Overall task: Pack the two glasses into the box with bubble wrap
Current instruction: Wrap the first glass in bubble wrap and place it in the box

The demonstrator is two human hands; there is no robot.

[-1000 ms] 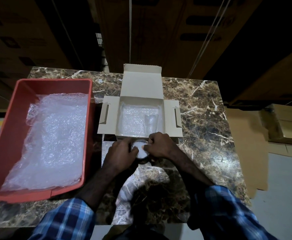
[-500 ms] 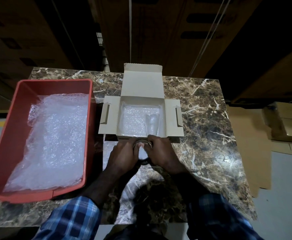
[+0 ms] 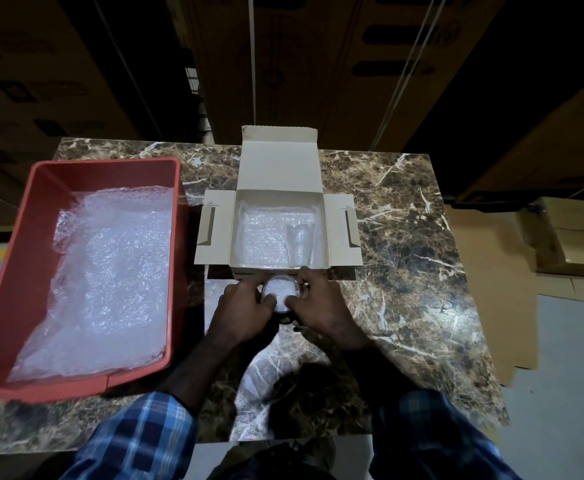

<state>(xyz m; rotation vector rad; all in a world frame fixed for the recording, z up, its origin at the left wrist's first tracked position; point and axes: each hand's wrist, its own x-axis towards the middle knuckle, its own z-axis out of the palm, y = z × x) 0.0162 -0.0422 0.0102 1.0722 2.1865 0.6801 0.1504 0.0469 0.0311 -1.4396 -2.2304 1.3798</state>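
Glass two (image 3: 279, 293) stands upright on the marble table (image 3: 405, 237), just before the box (image 3: 278, 202), clasped by our left hand (image 3: 245, 308) and right hand (image 3: 318, 306), fingers curled round its rim to tuck bubble wrap inside (likely as inner padding). Glass one (image 3: 299, 242) already lies in the box on its wrap lining. Spare wrap waits in the red tray (image 3: 24, 202).
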